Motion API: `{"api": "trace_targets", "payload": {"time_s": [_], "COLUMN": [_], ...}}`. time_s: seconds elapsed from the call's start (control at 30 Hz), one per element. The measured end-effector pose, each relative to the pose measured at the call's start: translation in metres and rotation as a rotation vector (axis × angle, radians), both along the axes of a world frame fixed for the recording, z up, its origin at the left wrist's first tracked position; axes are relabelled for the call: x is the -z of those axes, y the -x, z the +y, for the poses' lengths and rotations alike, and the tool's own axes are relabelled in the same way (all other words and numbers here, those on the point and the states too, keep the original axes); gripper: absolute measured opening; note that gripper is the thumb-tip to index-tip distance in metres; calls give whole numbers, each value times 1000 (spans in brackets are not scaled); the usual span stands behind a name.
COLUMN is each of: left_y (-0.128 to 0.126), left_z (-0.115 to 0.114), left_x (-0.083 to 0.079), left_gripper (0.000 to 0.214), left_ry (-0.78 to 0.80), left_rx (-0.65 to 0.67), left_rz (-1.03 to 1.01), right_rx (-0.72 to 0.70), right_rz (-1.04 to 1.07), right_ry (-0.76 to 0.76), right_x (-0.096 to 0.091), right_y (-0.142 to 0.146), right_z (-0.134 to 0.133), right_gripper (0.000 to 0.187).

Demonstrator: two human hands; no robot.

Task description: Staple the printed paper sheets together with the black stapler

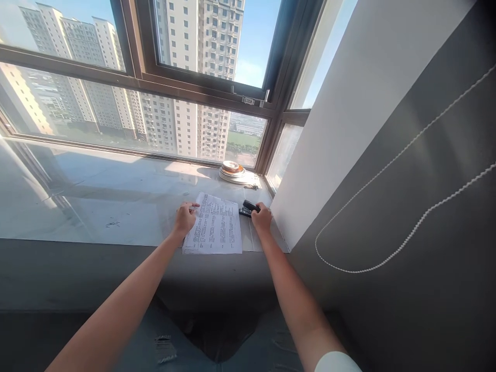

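Note:
Printed paper sheets (215,225) lie on the windowsill, their lower edge at the sill's front. My left hand (186,218) is at the left edge of the paper, its index finger stretched out over the margin and the other fingers partly hidden; nothing shows in it. On the opposite side, my right hand (262,217) grips a black stapler (249,207) from its right end. The stapler's jaws are apart and face the right edge of the paper. Whether paper sits between the jaws is too small to tell.
Behind the paper, a stack of round, plate-like items (232,170) stands near the window corner, with a small dark object (251,187) beside it. A white wall (318,134) rises close on the right. A beaded cord (354,272) hangs in front of the grey surface.

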State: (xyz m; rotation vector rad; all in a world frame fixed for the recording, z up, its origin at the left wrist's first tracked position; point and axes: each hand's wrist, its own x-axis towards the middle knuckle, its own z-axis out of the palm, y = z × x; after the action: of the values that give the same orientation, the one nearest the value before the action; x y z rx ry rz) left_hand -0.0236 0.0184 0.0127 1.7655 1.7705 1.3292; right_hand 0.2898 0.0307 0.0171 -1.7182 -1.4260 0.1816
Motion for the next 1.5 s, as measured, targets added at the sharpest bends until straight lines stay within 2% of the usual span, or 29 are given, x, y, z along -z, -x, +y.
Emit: {"api": "trace_targets", "payload": {"time_s": [0.07, 0.17, 0.4, 0.6, 0.7, 0.9, 1.13, 1.37, 1.43, 1.5], "left_y": [0, 0, 0, -1, -1, -5, -6, -5, -4, -2], "left_z": [-2, -3, -1, -1, -3, -5, -4, -2, -2, -1], "left_x": [-1, -3, -3, -4, -7, -10, -9, -6, -4, -2], "left_gripper": [31, 31, 33, 35, 35, 36, 36, 34, 34, 34], "left_ry": [2, 23, 29, 27, 34, 35, 83, 47, 35, 27], "left_rx": [13, 23, 53, 42, 29, 20, 14, 8, 13, 17], "left_rz": [-1, -5, -41, -55, -64, -64, -75, -48, -42, -35], "right_rx": [-15, -134, -232, -306, -355, -382, -394, -449, -427, -348], "right_rz": [-45, -52, -71, -330, -437, -562, -551, -620, -618, -593], "right_ry": [-48, -91, -77, -104, -97, -77, -95, -63, -81, -104], "right_x": [2, 3, -1, -2, -2, -2, -2, -5, -3, 0], "right_y": [1, 0, 3, 14, 18, 22, 20, 22, 23, 22], "right_z": [0, 1, 0, -7, -8, -12, -11, -10, -11, -12], "right_gripper": [45, 51, 48, 72, 78, 68, 62, 60, 59, 61]}}
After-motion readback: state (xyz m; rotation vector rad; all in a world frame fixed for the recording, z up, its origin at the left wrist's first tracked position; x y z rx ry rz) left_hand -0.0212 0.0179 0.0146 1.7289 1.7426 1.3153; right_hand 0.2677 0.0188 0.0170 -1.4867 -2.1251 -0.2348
